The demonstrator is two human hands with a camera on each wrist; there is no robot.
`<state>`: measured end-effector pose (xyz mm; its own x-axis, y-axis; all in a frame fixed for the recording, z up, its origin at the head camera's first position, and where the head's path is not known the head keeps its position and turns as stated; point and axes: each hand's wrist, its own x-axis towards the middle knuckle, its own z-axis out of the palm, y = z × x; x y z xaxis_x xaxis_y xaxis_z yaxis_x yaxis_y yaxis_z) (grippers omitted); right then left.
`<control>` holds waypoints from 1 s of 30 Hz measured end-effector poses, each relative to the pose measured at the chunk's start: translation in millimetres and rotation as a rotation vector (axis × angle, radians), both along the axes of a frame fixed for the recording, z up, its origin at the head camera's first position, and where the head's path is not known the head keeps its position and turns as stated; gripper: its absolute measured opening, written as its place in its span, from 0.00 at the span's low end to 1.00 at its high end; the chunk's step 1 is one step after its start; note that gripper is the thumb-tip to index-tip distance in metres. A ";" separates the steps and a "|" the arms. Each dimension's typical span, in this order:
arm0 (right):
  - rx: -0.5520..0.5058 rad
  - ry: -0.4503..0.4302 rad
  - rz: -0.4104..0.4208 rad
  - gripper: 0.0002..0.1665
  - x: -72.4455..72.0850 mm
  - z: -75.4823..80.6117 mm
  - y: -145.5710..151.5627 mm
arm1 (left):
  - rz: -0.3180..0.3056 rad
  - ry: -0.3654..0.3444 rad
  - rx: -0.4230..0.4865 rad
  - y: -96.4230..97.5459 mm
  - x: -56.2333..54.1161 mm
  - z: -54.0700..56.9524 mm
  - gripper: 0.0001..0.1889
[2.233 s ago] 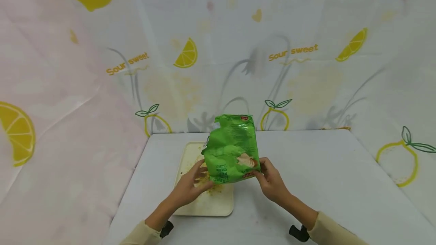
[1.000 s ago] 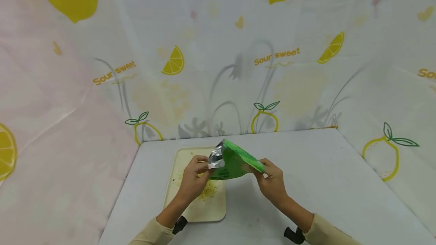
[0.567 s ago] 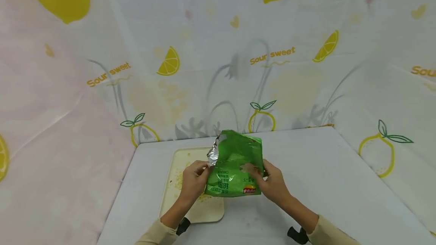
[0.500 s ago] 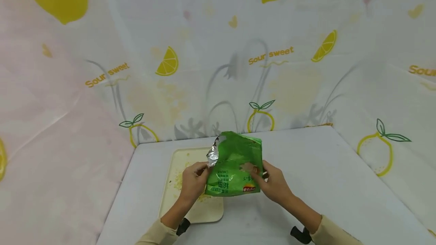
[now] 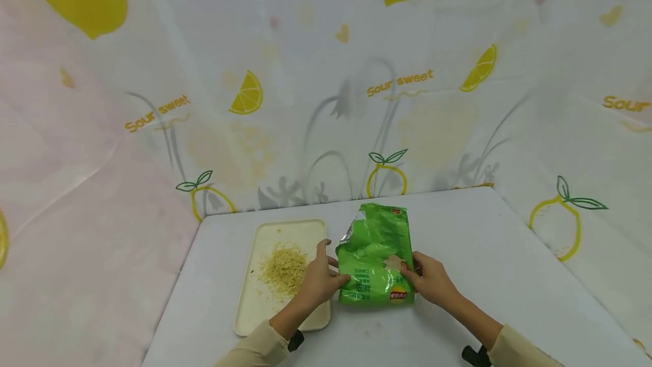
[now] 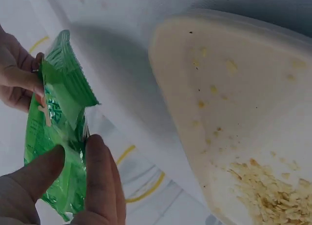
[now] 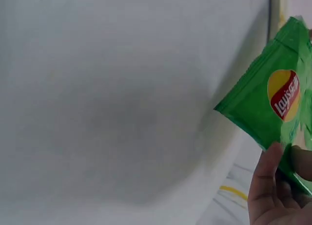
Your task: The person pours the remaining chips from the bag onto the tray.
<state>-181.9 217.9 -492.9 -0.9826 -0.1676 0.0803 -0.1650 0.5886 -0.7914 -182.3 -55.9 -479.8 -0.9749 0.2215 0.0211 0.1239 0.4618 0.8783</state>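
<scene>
A green Lay's chip bag (image 5: 374, 254), its torn top corner showing silver lining, is held up just right of the tray in the head view. My right hand (image 5: 433, 279) pinches its lower right edge, thumb on the front; the right wrist view shows the fingers and thumb on the bag (image 7: 278, 96). My left hand (image 5: 318, 279) is at the bag's left edge, fingers extended and spread, thumb touching the front. In the left wrist view, its thumb and straight fingers (image 6: 100, 176) stand apart on either side of the bag (image 6: 63, 118).
A cream tray (image 5: 247, 299) lies on the white table (image 5: 484, 276) at left, partly under my left forearm. Crushed chip crumbs (image 5: 282, 271) form a heap on it. A lemon-print cloth (image 5: 316, 118) hangs behind the table.
The bag turned and tipped between both hands, then moved right and down, away from over the tray. The left hand's pinch on its edge has loosened, and more of the crumb heap shows.
</scene>
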 end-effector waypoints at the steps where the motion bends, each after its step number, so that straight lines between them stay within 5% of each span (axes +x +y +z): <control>1: 0.005 -0.017 -0.002 0.11 -1.9 -2.9 0.7 | -0.010 0.013 -0.051 2.9 -1.2 -2.5 0.53; 9: 0.134 -0.036 -0.013 0.23 -21.6 -19.0 -3.3 | -0.038 -0.043 -0.360 18.8 -17.6 -10.5 0.60; 18: 0.179 -0.144 -0.030 0.22 -26.0 -24.0 -12.2 | -0.022 -0.174 -0.373 20.5 -22.0 -13.0 0.65; 25: 0.200 -0.126 -0.033 0.30 -23.9 -21.5 -6.2 | 0.046 -0.107 -0.412 21.4 -17.1 0.9 0.54; 30: 0.192 -0.114 -0.012 0.33 -24.3 -26.3 -2.2 | 0.000 0.039 -0.411 11.0 -7.3 12.3 0.33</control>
<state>-206.2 215.7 -519.2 -0.9856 -0.1570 -0.0633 -0.0731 0.7318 -0.6776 -189.6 -44.8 -467.5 -0.9751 0.2193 -0.0327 0.1533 0.7732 0.6154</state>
